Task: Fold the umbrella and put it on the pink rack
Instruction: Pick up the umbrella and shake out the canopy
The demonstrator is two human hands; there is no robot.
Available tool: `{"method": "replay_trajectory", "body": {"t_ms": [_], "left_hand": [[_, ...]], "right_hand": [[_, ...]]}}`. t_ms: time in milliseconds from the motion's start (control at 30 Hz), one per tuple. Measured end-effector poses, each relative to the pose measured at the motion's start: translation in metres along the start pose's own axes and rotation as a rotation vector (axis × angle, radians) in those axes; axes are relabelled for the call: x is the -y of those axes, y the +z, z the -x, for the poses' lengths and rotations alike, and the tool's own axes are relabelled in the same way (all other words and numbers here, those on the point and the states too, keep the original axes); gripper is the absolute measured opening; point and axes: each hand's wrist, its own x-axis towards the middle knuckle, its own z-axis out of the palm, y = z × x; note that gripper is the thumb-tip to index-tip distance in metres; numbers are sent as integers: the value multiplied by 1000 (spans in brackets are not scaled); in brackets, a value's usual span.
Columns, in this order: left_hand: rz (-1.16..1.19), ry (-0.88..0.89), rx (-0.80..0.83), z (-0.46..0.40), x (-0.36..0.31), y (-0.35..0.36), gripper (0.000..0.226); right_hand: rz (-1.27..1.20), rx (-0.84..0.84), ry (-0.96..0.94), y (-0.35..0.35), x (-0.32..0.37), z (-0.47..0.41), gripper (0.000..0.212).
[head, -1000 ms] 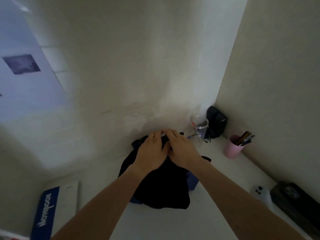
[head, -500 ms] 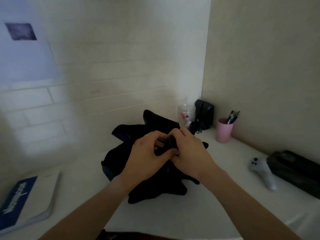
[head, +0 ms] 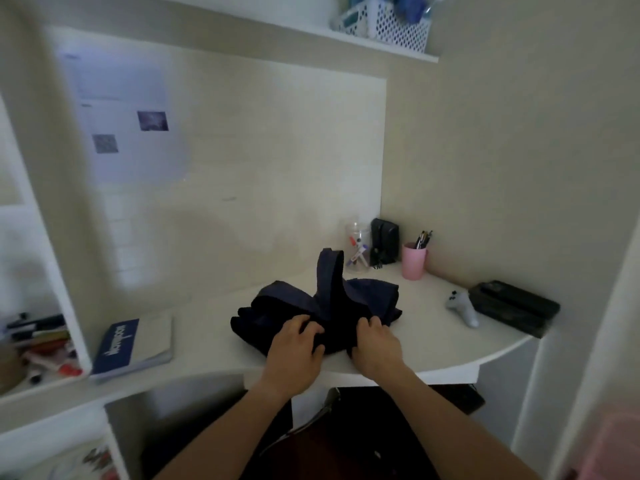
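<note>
A dark navy umbrella (head: 304, 303) lies collapsed in loose folds on the white desk (head: 433, 344), one flap of its cloth standing up in the middle. My left hand (head: 294, 344) grips the cloth at the near left side. My right hand (head: 375, 344) grips the near right side, a hand's width from the left one. At the lower right edge of the view shows a blurred pink shape (head: 609, 445); whether it is the rack I cannot tell.
A blue and white book (head: 133, 344) lies left of the umbrella. Behind it stand a clear jar (head: 358, 249), a black box (head: 384, 240) and a pink pen cup (head: 414, 259). A grey controller (head: 462, 306) and black case (head: 512, 306) lie right. A white basket (head: 391, 24) sits on the upper shelf.
My hands have moved apart, from joined on top of the umbrella to its near edge. The view has pulled back and up, now showing the desk front and upper shelf.
</note>
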Motion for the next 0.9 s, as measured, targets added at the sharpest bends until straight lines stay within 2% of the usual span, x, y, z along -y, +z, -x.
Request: {"method": "replay_trajectory", "body": {"t_ms": [100, 167, 367, 467, 533, 633, 767, 900], "left_hand": [[-99, -41, -73, -2, 13, 5, 41], [-131, -52, -71, -8, 21, 12, 51], [-140, -105, 154, -27, 52, 50, 59], [-152, -111, 256, -33, 68, 69, 57], [-114, -109, 244, -40, 76, 70, 57], [-63, -71, 106, -59, 89, 55, 58], [-169, 87, -222, -91, 93, -6, 67], [-199, 149, -579, -117, 82, -88, 72]], "right_hand": [[8, -81, 8, 7, 1, -3, 36], [20, -70, 15, 15, 2, -9, 38], [108, -61, 43, 68, 4, -24, 54], [80, -126, 58, 88, 10, -39, 53], [38, -137, 76, 87, 16, -54, 46], [-141, -178, 50, 76, 24, -83, 38], [-468, -304, 61, 34, 56, -112, 37], [-982, -396, 31, -23, 82, -131, 30]]}}
